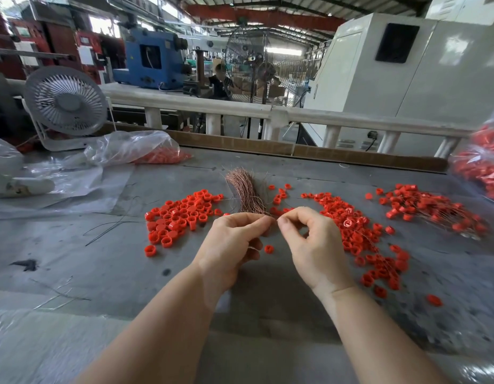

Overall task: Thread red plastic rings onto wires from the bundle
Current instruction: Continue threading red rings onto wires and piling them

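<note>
Two hands working: left hand (234, 242) gripping copper wire bundle (247, 195), right hand (309, 239) pinching one thin, floppy strand nr its tip, I reckon.

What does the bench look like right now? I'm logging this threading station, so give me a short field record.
left hand: grips the base of the wire bundle
right hand: pinches at the bundle's near end
loose rings, left pile
loose rings, right pile
rings already on wires: far right
bagged rings: behind, near desk fan
</note>
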A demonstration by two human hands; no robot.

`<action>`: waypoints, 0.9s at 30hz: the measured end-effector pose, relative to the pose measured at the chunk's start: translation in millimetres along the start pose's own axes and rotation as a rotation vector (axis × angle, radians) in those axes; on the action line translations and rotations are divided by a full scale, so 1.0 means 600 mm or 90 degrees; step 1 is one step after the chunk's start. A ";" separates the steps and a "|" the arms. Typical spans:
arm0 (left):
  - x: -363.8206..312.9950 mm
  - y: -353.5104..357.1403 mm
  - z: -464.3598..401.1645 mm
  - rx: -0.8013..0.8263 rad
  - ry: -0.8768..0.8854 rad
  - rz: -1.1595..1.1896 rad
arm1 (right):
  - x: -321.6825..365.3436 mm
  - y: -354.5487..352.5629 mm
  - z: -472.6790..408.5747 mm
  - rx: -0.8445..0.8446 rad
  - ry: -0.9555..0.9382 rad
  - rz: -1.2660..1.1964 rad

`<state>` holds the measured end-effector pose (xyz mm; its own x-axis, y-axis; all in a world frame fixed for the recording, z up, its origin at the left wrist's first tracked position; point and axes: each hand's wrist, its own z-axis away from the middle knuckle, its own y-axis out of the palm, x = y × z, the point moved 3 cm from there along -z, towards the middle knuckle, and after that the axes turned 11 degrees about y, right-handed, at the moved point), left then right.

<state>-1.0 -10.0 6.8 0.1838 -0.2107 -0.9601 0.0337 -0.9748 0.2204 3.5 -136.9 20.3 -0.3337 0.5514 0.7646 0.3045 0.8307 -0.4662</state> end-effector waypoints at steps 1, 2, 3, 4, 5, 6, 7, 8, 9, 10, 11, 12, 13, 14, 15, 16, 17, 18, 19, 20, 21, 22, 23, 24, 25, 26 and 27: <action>0.000 0.001 0.000 0.009 0.005 -0.012 | -0.004 0.000 -0.002 0.007 0.033 -0.022; 0.000 0.002 0.001 0.024 0.011 -0.031 | -0.008 0.001 -0.005 0.018 0.072 -0.056; 0.001 0.004 0.002 0.046 0.019 -0.060 | -0.011 0.001 -0.007 0.035 0.113 -0.101; 0.001 0.006 0.003 0.074 0.030 -0.097 | -0.013 0.001 -0.009 0.056 0.153 -0.153; 0.002 0.010 0.006 0.105 0.042 -0.135 | -0.014 0.002 -0.010 0.079 0.186 -0.202; 0.002 0.013 0.008 0.135 0.053 -0.165 | -0.014 0.002 -0.010 0.107 0.211 -0.245; 0.002 0.016 0.011 0.158 0.063 -0.183 | -0.012 0.004 -0.008 0.139 0.226 -0.285; 0.001 0.017 0.012 0.173 0.071 -0.191 | -0.010 0.006 -0.007 0.165 0.235 -0.320; 0.001 0.018 0.013 0.177 0.075 -0.193 | -0.008 0.007 -0.005 0.180 0.242 -0.348; 0.000 0.018 0.012 0.173 0.077 -0.193 | -0.008 0.006 -0.005 0.180 0.251 -0.366; 0.000 0.018 0.012 0.162 0.076 -0.190 | -0.009 0.005 -0.006 0.169 0.262 -0.377; -0.001 0.017 0.011 0.146 0.074 -0.184 | -0.011 0.003 -0.009 0.153 0.273 -0.389; -0.001 0.016 0.009 0.127 0.069 -0.175 | -0.013 0.000 -0.011 0.137 0.283 -0.402; -0.001 0.015 0.008 0.108 0.063 -0.161 | -0.015 -0.002 -0.012 0.125 0.291 -0.417; -0.001 0.013 0.007 0.091 0.056 -0.144 | -0.016 -0.003 -0.013 0.118 0.297 -0.430; 0.000 0.012 0.006 0.079 0.048 -0.126 | -0.017 -0.003 -0.013 0.114 0.299 -0.441; -0.001 0.011 0.006 0.071 0.042 -0.111 | -0.017 -0.004 -0.013 0.112 0.299 -0.451; -0.002 0.011 0.006 0.067 0.036 -0.102 | -0.016 -0.003 -0.012 0.110 0.298 -0.462; -0.002 0.010 0.006 0.066 0.031 -0.094 | -0.015 -0.004 -0.011 0.107 0.296 -0.475; -0.003 0.010 0.006 0.066 0.025 -0.085 | -0.015 -0.005 -0.012 0.101 0.296 -0.491; -0.003 0.010 0.006 0.065 0.019 -0.073 | -0.014 -0.007 -0.012 0.097 0.297 -0.509; -0.004 0.010 0.006 0.062 0.013 -0.059 | -0.013 -0.008 -0.013 0.094 0.298 -0.524; -0.005 0.009 0.005 0.058 0.009 -0.045 | -0.012 -0.009 -0.013 0.093 0.298 -0.535; -0.005 0.008 0.005 0.055 0.005 -0.033 | -0.012 -0.009 -0.013 0.095 0.297 -0.540; -0.006 0.008 0.005 0.053 0.001 -0.023 | -0.012 -0.009 -0.013 0.097 0.295 -0.541; -0.006 0.008 0.005 0.052 -0.001 -0.015 | -0.012 -0.008 -0.012 0.098 0.292 -0.539; -0.006 0.008 0.005 0.051 -0.003 -0.009 | -0.013 -0.008 -0.012 0.099 0.288 -0.534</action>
<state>-4.5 -14.0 11.0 0.1794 -0.1973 -0.9638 -0.0431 -0.9803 0.1927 11.0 -145.9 20.1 -0.0037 -0.2815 0.9595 -0.0083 0.9595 0.2815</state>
